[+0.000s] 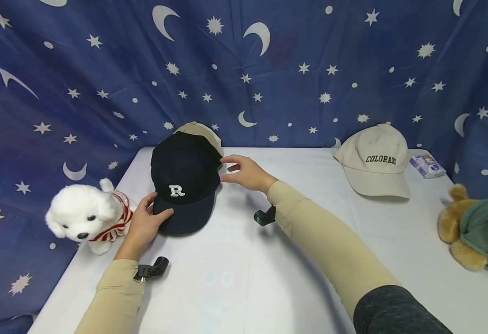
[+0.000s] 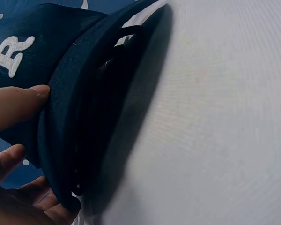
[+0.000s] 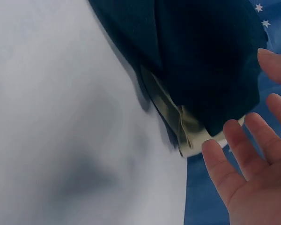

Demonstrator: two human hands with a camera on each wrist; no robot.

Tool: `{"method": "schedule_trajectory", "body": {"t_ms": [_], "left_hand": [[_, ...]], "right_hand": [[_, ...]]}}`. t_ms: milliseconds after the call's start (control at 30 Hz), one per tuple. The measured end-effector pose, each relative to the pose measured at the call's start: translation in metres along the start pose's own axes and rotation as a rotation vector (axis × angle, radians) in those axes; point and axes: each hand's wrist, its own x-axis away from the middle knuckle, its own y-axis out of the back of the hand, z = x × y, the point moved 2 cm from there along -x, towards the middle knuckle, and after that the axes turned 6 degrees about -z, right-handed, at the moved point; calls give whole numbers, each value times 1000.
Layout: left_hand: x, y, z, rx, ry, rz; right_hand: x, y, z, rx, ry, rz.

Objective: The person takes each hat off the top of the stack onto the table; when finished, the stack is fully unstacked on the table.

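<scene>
A navy baseball cap (image 1: 184, 169) with a white letter R sits at the back left of the table, its brim toward me. It lies over a beige cap (image 1: 198, 130), which shows behind it and is otherwise mostly hidden. My left hand (image 1: 145, 225) grips the left side of the navy brim; in the left wrist view the thumb (image 2: 23, 101) presses on top and the fingers are under the edge. At the cap's right side is my right hand (image 1: 248, 174), its fingers spread. The right wrist view shows these fingers (image 3: 243, 150) close by the cap's back edge, with nothing held.
A white plush dog (image 1: 81, 211) in a striped shirt stands left of my left hand. Farther right are a beige COLORADO cap (image 1: 375, 160), a small purple pack (image 1: 427, 165) and a brown plush toy (image 1: 478, 232) in green. A blue star-patterned curtain (image 1: 285, 93) hangs behind the table.
</scene>
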Motion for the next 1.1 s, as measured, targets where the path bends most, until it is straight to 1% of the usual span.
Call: {"method": "schedule_trajectory", "body": {"t_ms": [100,200,367,600,800,867,967,1100], "left_hand": [[0,-2,0,-11,9,-3],[-1,-1,1,-4,17,-1],[-1,0,2,1,9,-5],[-1,-1,2,-4,3,-1],[-2,-2,1,-8,6,3],[-2,-1,1,-17,13,3],[0,0,-1,-43,18,5],[1,1,-4,-75,25,13]], "right_hand": [[-6,-7,4,-7,1,21],[-13,-14,12,-8,18,43],[-22,-24,23,-1,53,54],[-29,-33,28,-1,36,60],[-29,-33,34,9,65,58],[-27,-33,37,-6,73,59],[-24,-35,41,-39,100,57],[-21,-38,45,-29,129,47]]}}
